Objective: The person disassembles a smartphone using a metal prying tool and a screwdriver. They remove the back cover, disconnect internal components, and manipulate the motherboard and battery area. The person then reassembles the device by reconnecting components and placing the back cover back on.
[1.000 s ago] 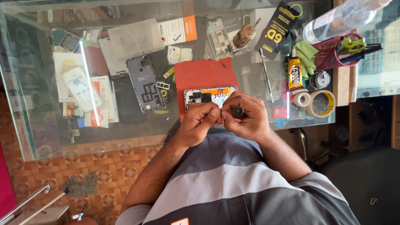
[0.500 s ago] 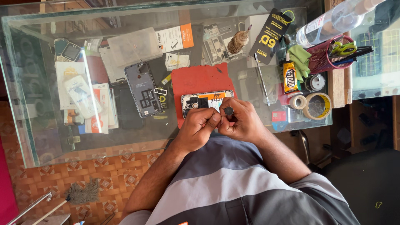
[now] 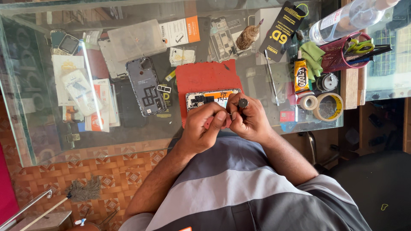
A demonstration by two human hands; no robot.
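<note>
An opened phone (image 3: 204,98) with its insides showing lies on a red mat (image 3: 201,77) on the glass table. My right hand (image 3: 250,117) is closed around a small screwdriver (image 3: 243,103), whose round dark cap sticks up between the fingers. My left hand (image 3: 204,127) is right beside it, fingers pinched together at the tool's tip, just over the mat's near edge. What the left fingers pinch is hidden. Both hands sit at the phone's near side.
A grey phone back cover (image 3: 146,87) lies left of the mat. To the right are a metal pry tool (image 3: 271,77), a glue tube (image 3: 301,76), tape rolls (image 3: 329,107), a red mesh holder (image 3: 340,55) and a plastic bottle (image 3: 349,17). Papers and phone parts cover the far left.
Both hands have shifted slightly toward the mat's near edge and stayed together around the screwdriver. The phone and the rest have not moved.
</note>
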